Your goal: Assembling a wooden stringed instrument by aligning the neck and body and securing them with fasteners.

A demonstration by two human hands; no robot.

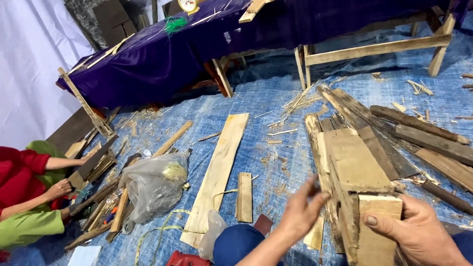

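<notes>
My right hand grips the near end of a rough wooden box-like assembly made of nailed planks, thumb on its front face. My left hand is at the assembly's left side, fingers bent and pinched close together against the wood; whether it holds something small I cannot tell. The assembly lies on a blue tarp, on top of other old boards.
A long pale plank and a short board lie to the left. A grey plastic bag, a yellow tape measure and a red tool are near. Another person's hands work wood at far left. A purple-covered table stands behind.
</notes>
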